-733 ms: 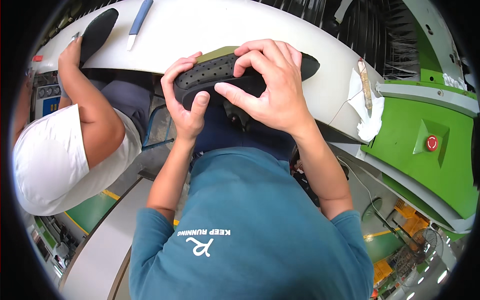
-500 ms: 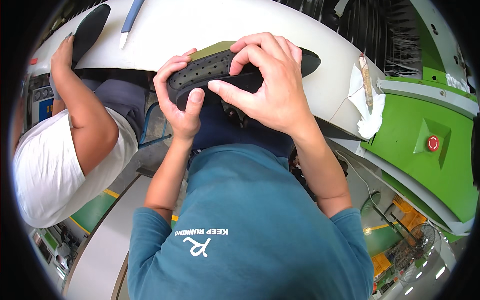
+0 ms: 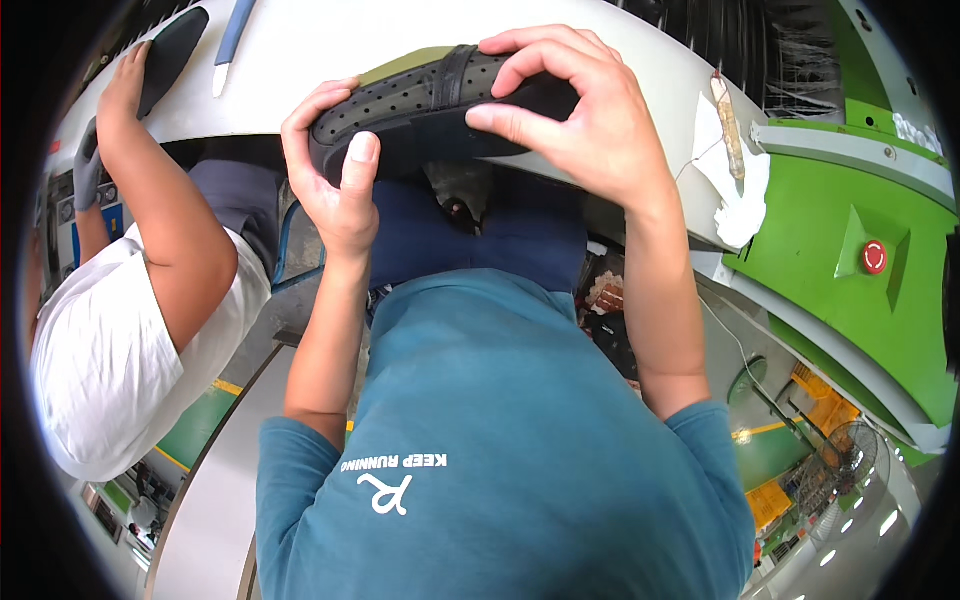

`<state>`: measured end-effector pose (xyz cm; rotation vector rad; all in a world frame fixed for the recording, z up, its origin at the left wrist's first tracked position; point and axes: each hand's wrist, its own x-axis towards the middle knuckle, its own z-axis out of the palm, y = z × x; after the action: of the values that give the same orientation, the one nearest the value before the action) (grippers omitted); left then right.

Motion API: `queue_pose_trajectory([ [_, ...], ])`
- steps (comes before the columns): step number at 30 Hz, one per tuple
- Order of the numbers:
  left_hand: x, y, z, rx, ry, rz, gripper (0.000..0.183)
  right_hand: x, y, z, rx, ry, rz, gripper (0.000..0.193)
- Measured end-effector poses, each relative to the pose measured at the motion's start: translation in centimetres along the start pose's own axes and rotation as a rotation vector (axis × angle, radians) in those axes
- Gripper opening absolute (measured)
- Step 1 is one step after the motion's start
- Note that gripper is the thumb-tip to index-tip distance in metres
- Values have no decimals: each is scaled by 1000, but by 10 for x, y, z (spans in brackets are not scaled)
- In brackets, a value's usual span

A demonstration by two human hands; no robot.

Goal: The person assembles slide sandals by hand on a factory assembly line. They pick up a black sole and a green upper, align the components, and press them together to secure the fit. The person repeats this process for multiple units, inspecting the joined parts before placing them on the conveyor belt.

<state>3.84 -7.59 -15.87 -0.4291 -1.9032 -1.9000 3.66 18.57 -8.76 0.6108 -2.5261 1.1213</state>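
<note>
Black perforated shoe upper (image 3: 420,110) clamped between both grips above the white surface (image 3: 330,45), long axis running left to right. Left hand (image 3: 335,185) wrapped around the near, left end, thumb pressed on top. Right hand (image 3: 585,120) pinching the far, right end, fingers curled over.

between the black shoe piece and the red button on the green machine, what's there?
In the head view, between the black perforated shoe piece and the red button: the right hand, then a crumpled white cloth with a brownish stick on the white table edge.

There were two black shoe pieces (image 3: 430,110) (image 3: 170,50), one blue-handled tool (image 3: 232,40), one red button (image 3: 874,257) and one white rag (image 3: 735,190)
</note>
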Motion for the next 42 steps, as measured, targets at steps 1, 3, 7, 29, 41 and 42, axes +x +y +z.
queue_pose_trajectory([
  [1,0,2,2,-1,-7,-9,48,3,8,0,-12,3,-56,38],
  [3,0,6,6,33,-4,-12,48,5,4,-10,-7,-53,-24,30],
  [7,1,7,6,91,-1,6,46,12,-8,-16,63,-84,136,29],
  [29,1,-2,4,143,-35,70,44,24,-33,14,-98,-10,77,45],
  [41,30,37,14,587,-221,219,45,11,6,-15,75,-20,-81,23],
  [42,34,41,16,608,-254,212,46,11,5,-16,81,-24,-67,23],
])
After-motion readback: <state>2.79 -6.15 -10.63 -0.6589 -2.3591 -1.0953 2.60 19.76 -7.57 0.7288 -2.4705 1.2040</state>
